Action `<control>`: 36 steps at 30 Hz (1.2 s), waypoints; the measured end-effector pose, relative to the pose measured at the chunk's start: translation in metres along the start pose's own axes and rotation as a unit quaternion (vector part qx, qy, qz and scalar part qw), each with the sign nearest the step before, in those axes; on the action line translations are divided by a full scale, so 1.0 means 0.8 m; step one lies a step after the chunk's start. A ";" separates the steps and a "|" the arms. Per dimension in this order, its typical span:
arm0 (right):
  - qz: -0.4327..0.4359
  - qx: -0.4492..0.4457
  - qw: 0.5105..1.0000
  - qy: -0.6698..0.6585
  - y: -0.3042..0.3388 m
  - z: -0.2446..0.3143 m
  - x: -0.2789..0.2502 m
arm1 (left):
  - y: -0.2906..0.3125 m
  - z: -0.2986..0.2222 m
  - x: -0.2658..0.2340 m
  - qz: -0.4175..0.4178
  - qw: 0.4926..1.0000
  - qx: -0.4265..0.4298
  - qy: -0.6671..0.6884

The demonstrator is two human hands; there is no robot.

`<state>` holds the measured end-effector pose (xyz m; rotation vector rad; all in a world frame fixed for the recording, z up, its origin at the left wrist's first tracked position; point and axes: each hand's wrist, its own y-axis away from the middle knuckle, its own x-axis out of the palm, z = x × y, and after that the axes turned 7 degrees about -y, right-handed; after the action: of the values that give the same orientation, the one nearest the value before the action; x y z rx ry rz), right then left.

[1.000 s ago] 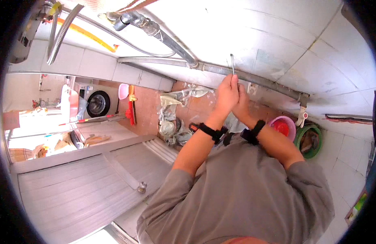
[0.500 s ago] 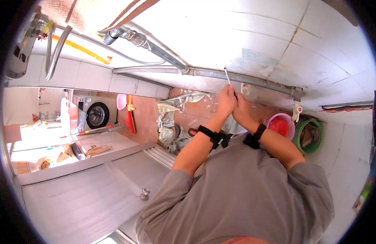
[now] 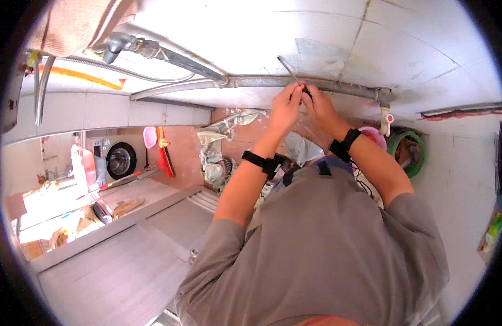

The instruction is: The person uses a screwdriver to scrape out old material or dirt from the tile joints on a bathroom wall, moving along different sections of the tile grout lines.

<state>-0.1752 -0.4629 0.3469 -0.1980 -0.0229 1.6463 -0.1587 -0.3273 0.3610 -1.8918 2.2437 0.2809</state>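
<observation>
A screwdriver (image 3: 288,69) with a thin metal shaft and a dark handle with a red-orange part points up and to the left, in front of the white tiled wall. My right hand (image 3: 321,112) is closed round its handle. Beside it, my left hand (image 3: 284,111) pinches the screwdriver near where shaft and handle meet. The fingers cover most of the handle. Just behind my fingertips runs a grey pipe (image 3: 343,87) along the wall. Whether the tip touches the wall, I cannot tell.
A white tap (image 3: 387,120) hangs from the pipe's right end, above a green tub (image 3: 422,160) and a pink basin (image 3: 377,137). Crumpled plastic sheeting (image 3: 212,142) lies on the floor. A grey panelled door (image 3: 115,261) stands at lower left, a washing machine (image 3: 120,159) beyond.
Both hands have risen with the screwdriver, up to the pipe's height. The shaft now leans further left and its tip is higher above the pipe. The whole view has shifted slightly.
</observation>
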 end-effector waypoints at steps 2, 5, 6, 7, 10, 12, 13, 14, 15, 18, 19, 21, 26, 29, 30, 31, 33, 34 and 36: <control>-0.003 -0.010 1.000 -0.009 0.008 -0.011 -0.006 | 0.010 0.006 0.005 0.012 1.000 0.002 -0.026; -0.053 -0.043 0.989 0.131 0.020 -0.026 -0.017 | 0.029 0.005 0.009 0.035 0.996 0.004 -0.079; -0.056 -0.029 0.990 0.123 0.031 -0.023 -0.020 | 0.038 0.006 0.010 0.044 0.994 -0.005 -0.103; -0.061 -0.014 0.991 0.115 0.041 -0.023 -0.023 | 0.043 0.006 0.010 0.051 0.994 0.004 -0.100; -0.098 0.010 0.984 0.146 0.074 -0.036 -0.051 | 0.064 0.004 0.006 0.090 0.993 -0.032 -0.070; -0.132 0.012 0.978 0.158 0.101 -0.033 -0.079 | 0.080 0.002 -0.011 0.118 0.983 -0.036 -0.134; -0.150 0.037 0.976 0.151 0.114 -0.028 -0.088 | 0.087 0.012 -0.026 0.128 0.976 -0.031 -0.172; -0.168 0.062 0.974 0.142 0.128 -0.024 -0.095 | 0.094 0.020 -0.040 0.136 0.969 -0.030 -0.202; -0.180 0.063 0.970 0.149 0.143 -0.014 -0.107 | 0.102 0.031 -0.052 0.144 0.962 -0.030 -0.230; -0.208 0.105 0.953 0.195 0.197 0.003 -0.136 | 0.130 0.074 -0.086 0.149 0.964 -0.040 -0.218; -0.223 0.110 0.948 0.199 0.215 -0.001 -0.140 | 0.137 0.083 -0.097 0.160 0.947 -0.040 -0.276; -0.293 0.076 0.929 0.212 0.247 0.000 -0.145 | 0.161 0.130 -0.120 0.172 0.950 -0.105 -0.239; -0.363 0.145 0.906 0.159 0.323 0.003 -0.138 | 0.208 0.216 -0.143 0.259 0.895 -0.218 -0.292; -0.376 0.174 0.899 0.141 0.350 0.004 -0.135 | 0.273 0.362 -0.192 0.309 0.891 -0.094 -0.320; -0.369 0.173 0.902 0.141 0.350 0.002 -0.140 | 0.296 0.401 -0.205 0.309 0.890 -0.061 -0.331; -0.375 0.192 0.897 0.134 0.353 -0.003 -0.148 | 0.305 0.411 -0.203 0.300 0.891 -0.126 -0.315; -0.396 0.216 0.883 0.133 0.372 -0.022 -0.177 | 0.316 0.374 -0.188 0.286 0.901 -0.252 -0.207; -0.399 0.188 0.881 0.174 0.372 -0.037 -0.193 | 0.319 0.349 -0.185 0.250 0.885 -0.380 -0.100; -0.383 0.181 0.881 0.211 0.345 -0.055 -0.229 | 0.359 0.385 -0.216 0.266 0.883 -0.358 -0.144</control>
<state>-0.4278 -0.6731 0.2875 -0.2196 0.4822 0.7664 -0.4055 -0.0329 0.1162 -1.2531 2.5843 1.5453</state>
